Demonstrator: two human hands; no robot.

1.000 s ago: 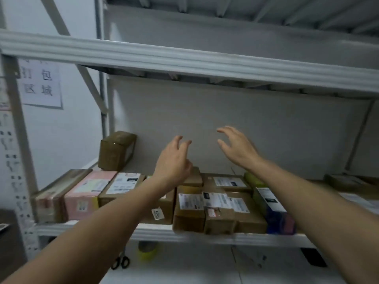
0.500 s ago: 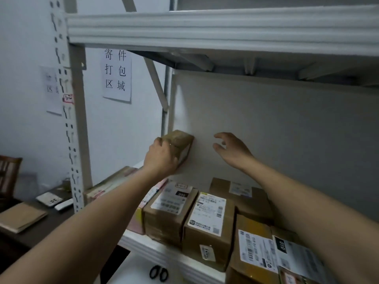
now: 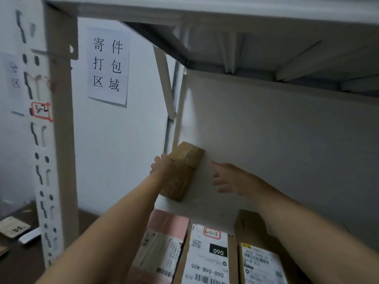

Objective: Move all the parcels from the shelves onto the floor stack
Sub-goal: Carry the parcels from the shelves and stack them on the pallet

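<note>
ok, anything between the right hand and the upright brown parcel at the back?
Nothing. In the head view the gap between the right hand and the brown parcel shows only the bare white back panel; the spread fingers stop short of the parcel.

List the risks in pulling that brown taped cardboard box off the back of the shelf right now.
1. Only the left hand grips the brown taped cardboard box, at one side. The right hand is open and apart from it, so the box may twist or slip.
2. If it tips forward, it would likely hit the pink parcel or the white-labelled cardboard box in front.
</note>
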